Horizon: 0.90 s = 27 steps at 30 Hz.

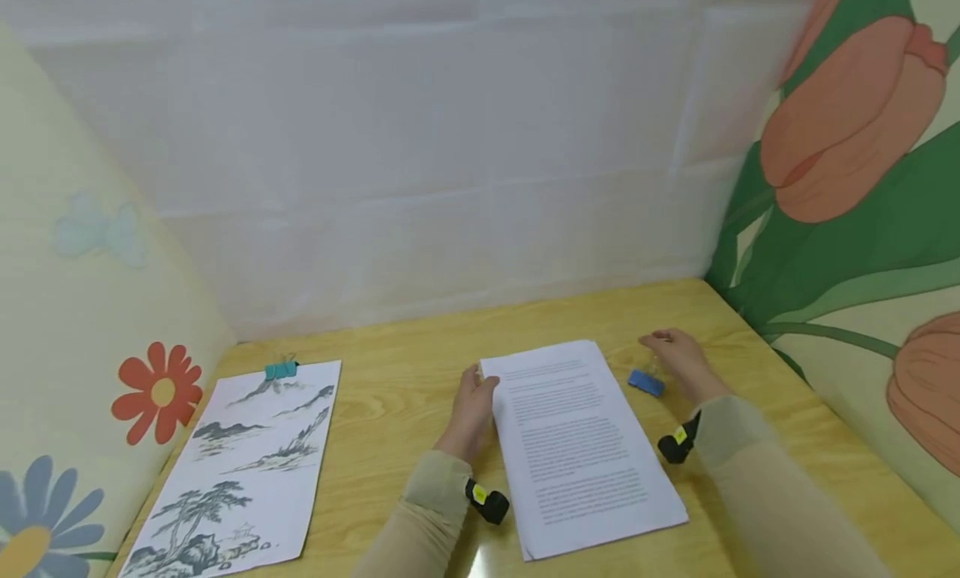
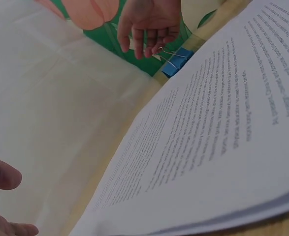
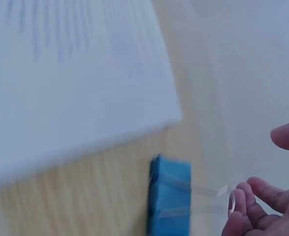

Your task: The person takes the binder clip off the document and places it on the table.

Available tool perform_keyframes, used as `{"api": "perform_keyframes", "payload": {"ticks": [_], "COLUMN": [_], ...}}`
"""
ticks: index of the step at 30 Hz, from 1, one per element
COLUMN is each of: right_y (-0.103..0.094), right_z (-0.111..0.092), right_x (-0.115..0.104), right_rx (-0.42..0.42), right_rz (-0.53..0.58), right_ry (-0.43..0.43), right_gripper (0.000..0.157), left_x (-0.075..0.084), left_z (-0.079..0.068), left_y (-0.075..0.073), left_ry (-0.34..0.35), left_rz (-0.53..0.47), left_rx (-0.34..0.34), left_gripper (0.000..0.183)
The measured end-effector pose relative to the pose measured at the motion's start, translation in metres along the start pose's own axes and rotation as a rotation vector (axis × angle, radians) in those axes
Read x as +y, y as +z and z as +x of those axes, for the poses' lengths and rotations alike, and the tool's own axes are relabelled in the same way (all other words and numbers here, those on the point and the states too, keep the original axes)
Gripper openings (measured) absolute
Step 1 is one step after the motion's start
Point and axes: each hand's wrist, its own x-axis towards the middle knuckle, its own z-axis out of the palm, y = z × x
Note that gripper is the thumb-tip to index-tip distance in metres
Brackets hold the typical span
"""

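A stack of printed paper (image 1: 570, 445) lies on the table. Beside its far left corner is my left hand (image 1: 471, 407), thumb and fingers spread apart and nothing between them. A blue binder clip (image 1: 646, 382) sits off the stack's right side, its wire handles pointing toward my right hand (image 1: 684, 361). In the right wrist view the binder clip (image 3: 171, 196) has a handle end close to the loosely bent fingers (image 3: 262, 211), and the thumb stands apart. Whether those fingers touch the wire I cannot tell.
At the table's left lies a sheet with ink landscape drawings (image 1: 247, 461), a teal binder clip (image 1: 281, 370) on its top edge. A white sheet-like backdrop (image 1: 465, 145) closes off the back. Painted flower panels (image 1: 847, 145) flank both sides of the wooden table (image 1: 397, 395).
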Motion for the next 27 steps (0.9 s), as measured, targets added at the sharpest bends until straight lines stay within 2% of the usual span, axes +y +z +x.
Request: {"api": "perform_keyframes", "payload": {"ticks": [5, 9, 12, 20, 27], "right_y": [0.028, 0.043, 0.053, 0.095, 0.137], "right_z": [0.002, 0.004, 0.002, -0.008, -0.012], "right_x": [-0.028, -0.038, -0.046, -0.070, -0.085], "right_rx": [0.007, 0.041, 0.036, -0.095, -0.180], "right_rz": [-0.057, -0.111, -0.136, -0.160, -0.168], "right_ry": [-0.074, -0.156, -0.190, -0.261, -0.315], "right_gripper": [0.069, 0.067, 0.063, 0.058, 0.054], "left_x": [-0.001, -0.001, 0.000, 0.004, 0.007], "left_z": [-0.002, -0.005, -0.007, -0.015, -0.023], "left_y": [-0.016, -0.031, -0.042, -0.076, -0.103], "left_ry": [0.023, 0.019, 0.017, 0.033, 0.040], "left_rz": [0.023, 0.033, 0.036, 0.049, 0.074], "left_rx": [0.022, 0.026, 0.035, 0.086, 0.160], "left_gripper": [0.063, 0.063, 0.063, 0.062, 0.060]}}
